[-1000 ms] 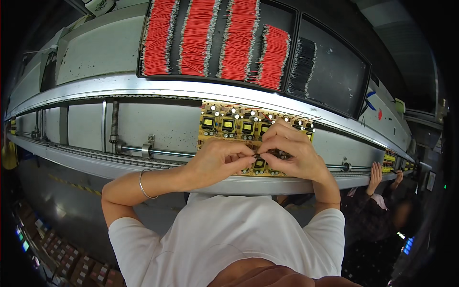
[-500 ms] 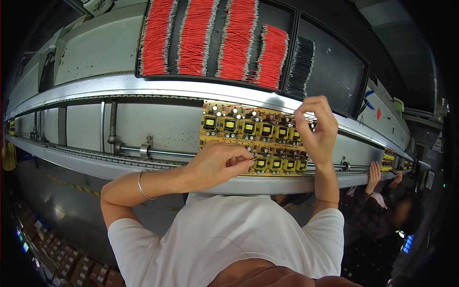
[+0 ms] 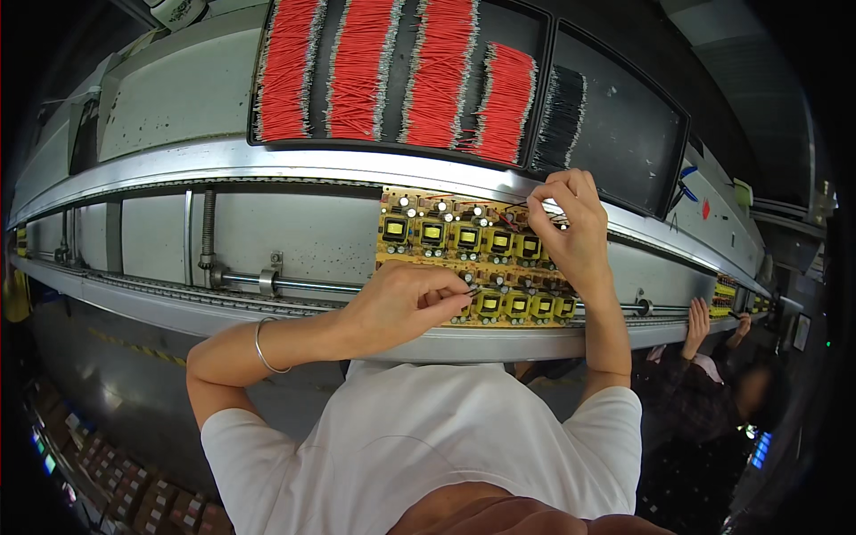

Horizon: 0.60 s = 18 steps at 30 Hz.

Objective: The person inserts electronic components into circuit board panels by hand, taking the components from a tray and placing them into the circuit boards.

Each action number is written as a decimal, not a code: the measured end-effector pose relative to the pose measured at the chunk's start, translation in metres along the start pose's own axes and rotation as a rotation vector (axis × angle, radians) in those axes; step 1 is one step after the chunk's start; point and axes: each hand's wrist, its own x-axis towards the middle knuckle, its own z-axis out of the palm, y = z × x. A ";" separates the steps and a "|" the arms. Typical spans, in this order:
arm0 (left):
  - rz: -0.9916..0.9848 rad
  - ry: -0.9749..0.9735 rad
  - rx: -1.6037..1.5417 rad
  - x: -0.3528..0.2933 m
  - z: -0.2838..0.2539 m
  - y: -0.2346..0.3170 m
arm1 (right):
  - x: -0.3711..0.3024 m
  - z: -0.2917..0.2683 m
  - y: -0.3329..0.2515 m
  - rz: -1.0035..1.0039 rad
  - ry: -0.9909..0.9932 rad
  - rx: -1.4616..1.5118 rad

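Left hand [image 3: 406,303] curled on yellow circuit board [image 3: 473,259]; right hand [image 3: 571,227] pinching, apparently, a thin wire.

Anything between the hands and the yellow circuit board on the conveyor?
Nothing visible. The left hand rests on the near edge of the circuit board; the right hand pinches something thin at its far right corner. Both are already at the board.

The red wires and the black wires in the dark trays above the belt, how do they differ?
The red wires fill several long bundles across the left dark tray; the black wires make one short bundle in the right dark tray. The red ones stand out brightly; the black ones nearly blend into their tray. Both have pale bare ends and lie in neat rows above the yellow circuit board.
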 end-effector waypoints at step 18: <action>-0.013 -0.024 -0.022 0.001 -0.002 0.000 | -0.001 -0.006 0.000 -0.048 0.033 -0.169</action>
